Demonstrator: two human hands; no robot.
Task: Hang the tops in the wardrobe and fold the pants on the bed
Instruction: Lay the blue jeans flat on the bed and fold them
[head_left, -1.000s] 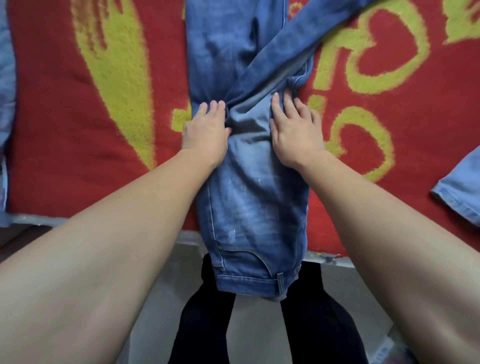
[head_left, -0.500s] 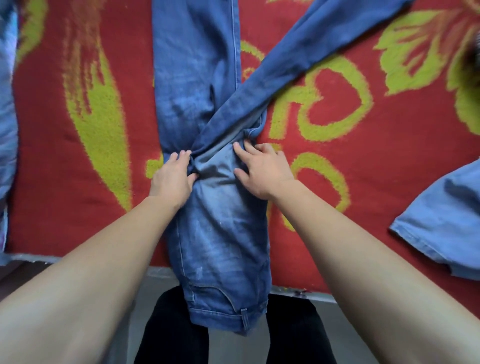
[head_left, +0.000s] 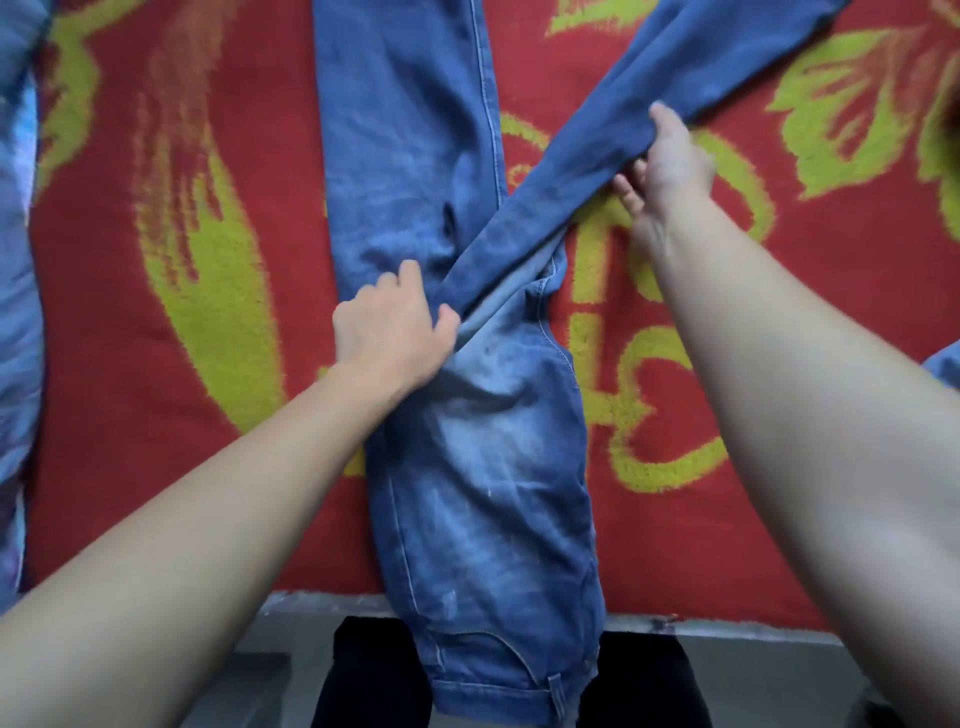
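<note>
A pair of blue jeans (head_left: 483, 467) lies on the bed, waistband hanging over the near edge. One leg runs straight away from me; the other leg (head_left: 665, 98) crosses diagonally up to the right. My left hand (head_left: 392, 330) rests on the crotch area where the legs part, fingers loosely bent on the denim. My right hand (head_left: 667, 158) grips the lower edge of the diagonal leg, thumb on top and fingers under the fabric.
The bed is covered by a red blanket (head_left: 779, 322) with yellow-green patterns. More blue denim (head_left: 15, 312) lies along the left edge, and another denim piece (head_left: 943, 366) shows at the right edge. My black-trousered legs (head_left: 363, 680) stand at the bed's near edge.
My right hand left the crotch area, moved up and right, and took hold of the diagonal leg. My left hand stayed at the crotch. The view shifted so the jeans sit lower.
</note>
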